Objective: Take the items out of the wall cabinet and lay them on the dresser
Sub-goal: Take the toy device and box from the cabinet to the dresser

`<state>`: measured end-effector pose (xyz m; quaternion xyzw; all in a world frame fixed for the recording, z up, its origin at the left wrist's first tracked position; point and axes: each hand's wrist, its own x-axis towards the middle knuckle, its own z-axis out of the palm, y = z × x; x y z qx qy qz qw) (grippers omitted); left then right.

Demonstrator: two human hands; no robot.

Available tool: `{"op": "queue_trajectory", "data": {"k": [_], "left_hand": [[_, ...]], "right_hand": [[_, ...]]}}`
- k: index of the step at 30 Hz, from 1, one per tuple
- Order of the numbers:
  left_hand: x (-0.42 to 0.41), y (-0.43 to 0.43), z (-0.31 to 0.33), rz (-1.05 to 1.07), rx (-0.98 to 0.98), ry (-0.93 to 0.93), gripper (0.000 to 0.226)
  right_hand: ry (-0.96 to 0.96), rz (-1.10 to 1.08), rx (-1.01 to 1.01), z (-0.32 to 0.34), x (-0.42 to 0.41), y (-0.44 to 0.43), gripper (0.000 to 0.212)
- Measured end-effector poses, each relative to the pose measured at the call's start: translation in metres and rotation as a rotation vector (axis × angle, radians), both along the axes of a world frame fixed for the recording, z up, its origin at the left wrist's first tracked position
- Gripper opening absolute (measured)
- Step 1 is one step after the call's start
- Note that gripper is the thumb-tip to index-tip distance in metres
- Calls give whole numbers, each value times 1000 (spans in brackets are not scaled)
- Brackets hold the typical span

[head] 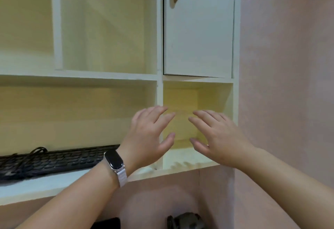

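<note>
While both arms are raised at the wall cabinet (159,91), the left hand (150,136) and right hand (216,138) hover side by side, fingers spread, gripping nothing, in front of the small open cubby (180,98). At eight o'clock from them, the black keyboard (54,162) lies on the long shelf (45,187), its cable (36,152) looped on top. At twelve, a white door (198,39) is closed.

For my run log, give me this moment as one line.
left hand open, empty | right hand open, empty | both before lower cubby | keyboard on shelf
</note>
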<state>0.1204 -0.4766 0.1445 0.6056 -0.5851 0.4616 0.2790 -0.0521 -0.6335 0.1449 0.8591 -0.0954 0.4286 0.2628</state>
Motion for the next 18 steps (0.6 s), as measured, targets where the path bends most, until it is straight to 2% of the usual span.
{"op": "queue_trajectory", "data": {"k": [9,13,18], "left_hand": [[4,-15,84,186,-222,-168,44],[21,-14,93,308,-230,-194,42],[40,-10,89,357,-187,-279,45]], "right_hand": [[-110,159,-205,95,28,-18,52],[-67,180,-301,124,42,-20,48],[-106,267,-450,152,66,-21,45]]}}
